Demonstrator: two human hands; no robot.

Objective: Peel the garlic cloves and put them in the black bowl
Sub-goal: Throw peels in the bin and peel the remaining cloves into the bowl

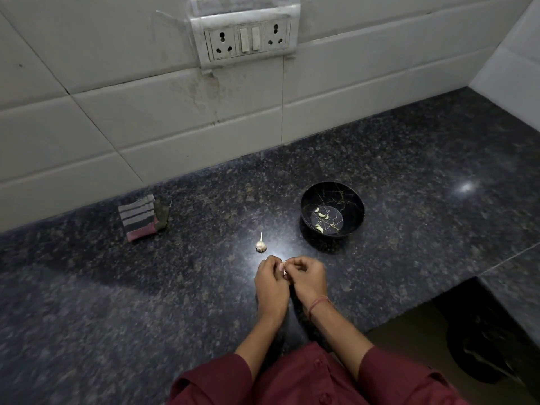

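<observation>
a small pale garlic clove [284, 265] is pinched between the left hand [270, 283] and right hand [308, 280] above the dark speckled stone surface [117, 302], apparently mid-peel. once bared, it must be dropped into the round black bowl [350, 200] nearby, where peeled cloves [320, 214] lie.

We see a home kitchen: a dark speckled stone surface [409, 171] fills the lower frame, white wall tiles [146, 112] and a socket panel [247, 39] stand above.

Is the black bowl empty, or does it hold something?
Not empty: the black bowl holds several peeled garlic cloves on its bottom.
</observation>
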